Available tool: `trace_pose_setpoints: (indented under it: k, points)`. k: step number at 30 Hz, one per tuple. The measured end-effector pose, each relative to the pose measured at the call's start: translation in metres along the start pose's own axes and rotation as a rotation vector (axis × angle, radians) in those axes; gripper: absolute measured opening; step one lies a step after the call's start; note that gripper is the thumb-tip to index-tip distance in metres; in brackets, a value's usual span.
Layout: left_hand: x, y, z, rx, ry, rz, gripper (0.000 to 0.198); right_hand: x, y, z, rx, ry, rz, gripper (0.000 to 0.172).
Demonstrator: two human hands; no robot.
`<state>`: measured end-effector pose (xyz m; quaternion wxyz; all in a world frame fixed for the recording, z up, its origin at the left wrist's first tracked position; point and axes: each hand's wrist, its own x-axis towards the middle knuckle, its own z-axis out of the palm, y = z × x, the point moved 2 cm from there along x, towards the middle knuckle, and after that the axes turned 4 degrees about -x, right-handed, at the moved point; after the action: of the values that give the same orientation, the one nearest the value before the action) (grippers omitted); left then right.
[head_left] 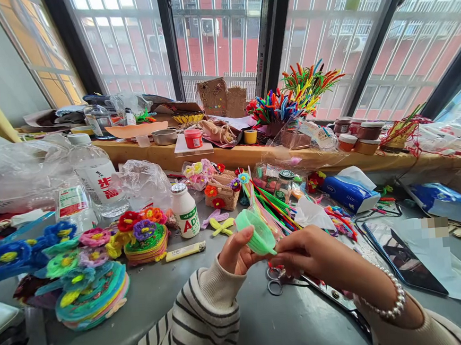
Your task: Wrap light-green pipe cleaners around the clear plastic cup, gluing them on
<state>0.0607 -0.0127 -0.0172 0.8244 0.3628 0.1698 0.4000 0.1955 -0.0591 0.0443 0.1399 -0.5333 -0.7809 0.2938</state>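
Observation:
In the middle of the view I hold a small light-green cup shape (256, 233) that looks wound from pipe cleaners, tilted so its hollow shows. My left hand (239, 251) grips it from the left, thumb on its near side. The fingers of my right hand (300, 252) are pinched at the pointed green tip on its lower right. Just below lie scissors (275, 287) with dark ring handles, partly under my right hand. Behind the cup are loose pipe cleaners (275, 203) in green, red and pale colours. A yellow pipe-cleaner piece (221, 226) rests to the left.
Pipe-cleaner flowers on round coiled bases (92, 300) stand at the left. Near them are a white bottle (185, 210), a lighter (185, 251) and a large clear bottle (95, 175). Rightward lie a phone (405, 257) and blue tissue packs (349, 191). A cluttered ledge (153, 153) runs below the windows.

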Motion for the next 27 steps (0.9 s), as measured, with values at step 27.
trace_pose_setpoints:
  k: [27]
  points:
    - [-0.004, -0.014, 0.010, 0.566, -0.283, 0.028, 0.058, 0.016, 0.072, -0.002, 0.520, -0.417, 0.062, 0.016]
